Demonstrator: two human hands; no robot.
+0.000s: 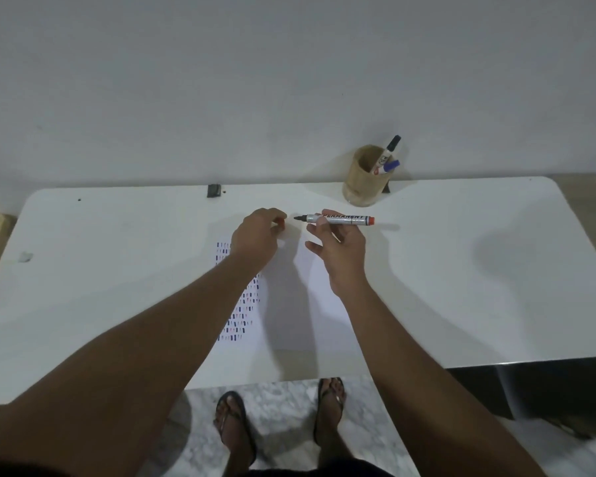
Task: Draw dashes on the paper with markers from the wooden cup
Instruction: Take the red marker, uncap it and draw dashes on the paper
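My right hand (338, 246) holds an uncapped red permanent marker (341, 219) level above the table, its dark tip pointing left. My left hand (258, 235) is closed on the marker's red cap (282, 223), a short way left of the tip. Under both hands lies the white paper (289, 304), with rows of short blue, red and black dashes (241, 315) down its left side, partly hidden by my left forearm. The wooden cup (365, 177) stands at the back of the table with two markers (387, 156) leaning in it.
The white table (461, 270) runs against a pale wall. A small black clip (214, 190) sits on its back edge, and a grey smudge (25, 257) marks the left part. My sandalled feet (279, 418) stand on marble floor below the front edge.
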